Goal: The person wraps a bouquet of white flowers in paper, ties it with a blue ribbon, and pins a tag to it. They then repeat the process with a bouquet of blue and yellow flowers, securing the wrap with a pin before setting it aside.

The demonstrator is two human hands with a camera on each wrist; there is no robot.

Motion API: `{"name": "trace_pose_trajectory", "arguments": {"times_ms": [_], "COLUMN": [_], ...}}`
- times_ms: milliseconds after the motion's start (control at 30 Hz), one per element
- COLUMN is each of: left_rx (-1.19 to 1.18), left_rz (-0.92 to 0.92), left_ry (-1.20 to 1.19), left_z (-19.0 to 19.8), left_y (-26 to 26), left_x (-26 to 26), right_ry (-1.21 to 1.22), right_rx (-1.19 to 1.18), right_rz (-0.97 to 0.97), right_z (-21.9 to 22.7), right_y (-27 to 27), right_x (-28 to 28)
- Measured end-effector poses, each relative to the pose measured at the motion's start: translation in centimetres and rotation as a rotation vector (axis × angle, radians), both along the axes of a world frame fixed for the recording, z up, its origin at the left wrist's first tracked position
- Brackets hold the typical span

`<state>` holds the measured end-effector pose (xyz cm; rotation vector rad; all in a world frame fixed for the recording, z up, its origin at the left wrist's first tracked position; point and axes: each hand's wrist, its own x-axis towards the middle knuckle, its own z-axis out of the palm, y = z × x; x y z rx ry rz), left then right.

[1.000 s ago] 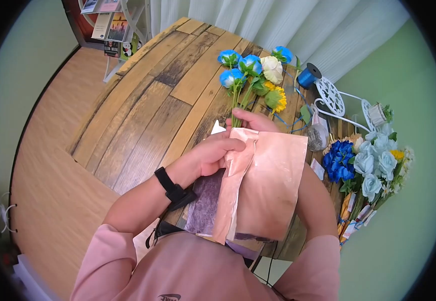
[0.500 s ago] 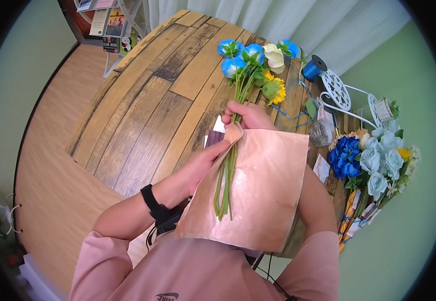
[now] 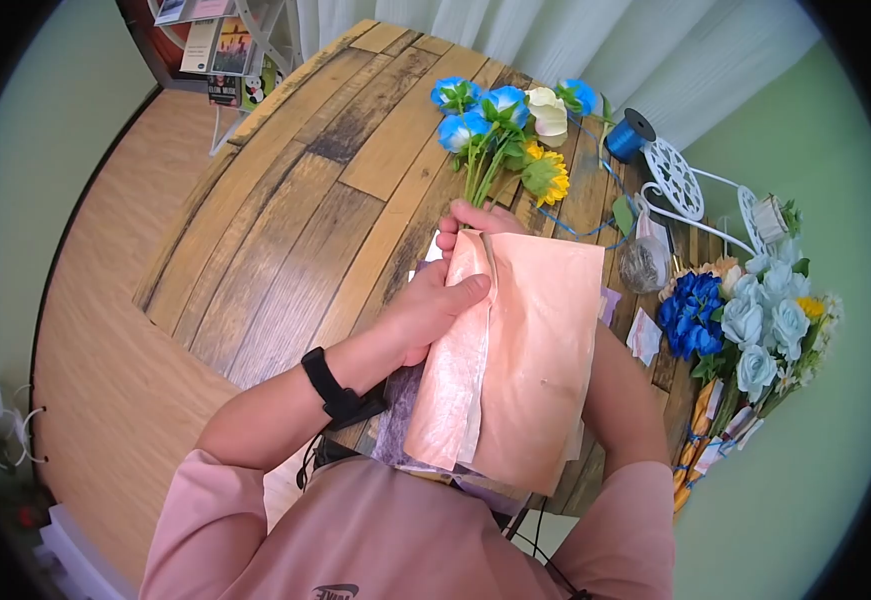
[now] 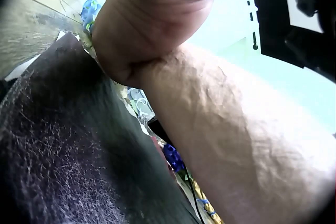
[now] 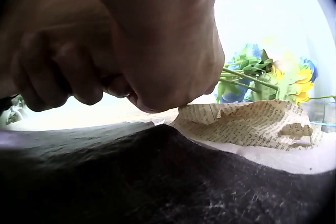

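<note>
Several flowers, blue ones (image 3: 463, 130), a white one (image 3: 547, 114) and a yellow sunflower (image 3: 547, 178), form a bunch beyond the hands. My right hand (image 3: 488, 217) grips their green stems (image 3: 485, 178) at the top edge of a peach wrapping paper (image 3: 540, 340). The paper's left side is folded over, hiding the lower stems. My left hand (image 3: 442, 308) pinches that fold, thumb on top. Behind lies a dark purple sheet (image 3: 393, 425), large in the left wrist view. Print-patterned paper (image 5: 236, 121) shows below the blooms in the right wrist view.
Blue ribbon on a spool (image 3: 629, 138) stands at the table's far right, its loose strand trailing near the sunflower. A white metal stand (image 3: 673, 180), a clear-wrapped grey bundle (image 3: 645, 264) and bouquets of dark blue (image 3: 691, 312) and pale blue flowers (image 3: 755, 322) line the right side.
A second ago the paper's left side lay folded over the stems. Half a second ago it was open, baring them; now my left hand has brought it back across. The right hand stays at the stems.
</note>
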<state>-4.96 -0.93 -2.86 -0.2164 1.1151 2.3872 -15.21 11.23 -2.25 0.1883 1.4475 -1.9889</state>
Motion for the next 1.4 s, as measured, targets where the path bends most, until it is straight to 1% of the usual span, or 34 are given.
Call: {"name": "trace_pose_trajectory", "arguments": {"times_ms": [33, 100, 167, 200, 267, 300, 333, 367, 400, 467, 500, 567, 600, 667, 700, 767, 833, 867, 933, 967, 1000, 1033, 1067, 1100, 1133, 1167, 1233, 1267, 1300, 1333, 1367, 1400], "left_rx": [-0.077, -0.115, -0.155, -0.196, -0.238, -0.260, -0.281, -0.279, -0.253, -0.222, -0.235, -0.244, -0.258, -0.275, -0.240, -0.207, -0.194, -0.195, -0.065, -0.069, -0.077, -0.084, -0.086, -0.063, -0.039, -0.039, -0.171, -0.173, -0.195, -0.215, -0.216, -0.162], "left_rz": [0.019, 0.032, 0.042, 0.057, 0.070, 0.058, 0.045, 0.042, 0.053, 0.064, 0.053, 0.042, 0.047, 0.050, 0.042, 0.030, 0.052, 0.051, 0.081, 0.080, 0.051, 0.024, 0.023, -0.011, -0.046, -0.048, -0.038, -0.042, -0.046, -0.049, -0.050, -0.068], "left_ry": [0.040, 0.055, 0.069, 0.078, 0.085, 0.027, -0.031, -0.032, -0.036, -0.041, -0.028, -0.019, -0.013, -0.008, -0.007, -0.002, -0.012, -0.009, -0.034, -0.028, -0.022, -0.017, -0.015, 0.004, 0.018, 0.014, -0.001, -0.004, 0.017, 0.040, 0.039, 0.051], "left_z": [-0.3, -0.7, -0.8, -0.8, -0.7, -0.7, -0.7, -0.7, -0.8, -1.1, -1.6, -2.0, -2.0, -1.9, -1.8, -1.4, -1.1, -1.0, -0.8, -0.6, -0.5, -0.5, -0.5, -0.7, -0.6, -0.5, -0.2, -0.4, -0.5, -0.6, -0.6, -0.6], "left_y": [0.0, 0.2, 0.3, 0.3, 0.3, 0.2, 0.0, 0.0, -0.1, -0.4, -0.5, -0.5, -0.5, -0.5, -0.5, -0.4, -0.3, -0.1, 0.0, -0.1, -0.4, -0.7, -0.9, -1.1, -1.2, -1.2, -1.0, -1.0, -1.1, -1.1, -1.3, -1.6], "left_x": [-0.1, -0.2, -0.3, -0.4, -0.6, -0.7, -0.8, -0.9, -0.9, -1.1, -1.2, -1.3, -1.3, -1.2, -1.1, -1.1, -0.9, -0.8, -0.6, -0.6, -0.7, -0.7, -0.8, -0.9, -0.9, -0.8, -0.6, -0.6, -0.6, -0.7, -0.8, -1.0], "right_ry": [-0.042, -0.087, -0.133, -0.135, -0.300, -0.302, -0.224, -0.146, -0.147, -0.020, -0.021, 0.515, 0.512, 1.170, 1.169, 1.275, 1.128, 1.131, 1.102, 1.106, 1.030, 0.954, 0.956, 0.877, 0.794, 0.789, 0.705, 0.701, 0.591, 0.483, 0.482, 0.346], "right_rx": [0.012, 0.023, -0.021, -0.021, -0.104, -0.103, -0.134, -0.164, -0.160, 0.048, 0.053, 0.376, 0.377, 0.853, 0.853, 0.870, 0.825, 0.826, 1.013, 1.011, 0.983, 0.954, 0.953, 0.924, 0.894, 0.894, 0.975, 0.973, 0.896, 0.819, 0.818, 0.723], "right_rz": [-0.004, -0.006, -0.077, -0.077, -0.027, -0.030, 0.070, 0.170, 0.168, 0.021, 0.021, -0.207, -0.208, -0.195, -0.200, 0.259, 0.439, 0.436, 0.386, 0.379, 0.363, 0.349, 0.346, 0.387, 0.428, 0.428, 0.535, 0.532, 0.504, 0.476, 0.475, 0.450], "right_z": [0.0, -0.3, -0.8, -0.9, -0.7, -0.5, 0.0, 0.5, 1.2, 3.3, 4.7, 7.7, 9.7, 13.1, 13.5, 13.6, 10.6, 8.7, 5.0, 4.1, 3.5, 2.9, 2.4, 1.9, 2.2, 2.6, 3.4, 2.8, 1.8, 1.8, 2.0, 2.3], "right_y": [0.0, -0.2, -0.4, -0.2, 0.6, 1.3, 2.2, 3.1, 4.1, 6.2, 7.1, 8.3, 7.7, 6.0, 5.0, 2.7, 1.3, 1.3, 1.4, 1.6, 1.9, 2.3, 2.6, 2.9, 2.7, 2.6, 2.2, 2.0, 2.0, 1.6, 1.6, 1.7], "right_x": [-0.2, -0.6, -0.8, -0.8, -0.7, -0.7, -0.5, -0.3, 0.0, 0.6, 0.5, 0.6, 1.5, 4.4, 5.7, 7.9, 7.0, 6.1, 4.3, 3.9, 3.5, 3.1, 2.6, 2.1, 1.9, 1.8, 1.4, 1.0, 0.6, 0.5, 0.3, 0.2]}}
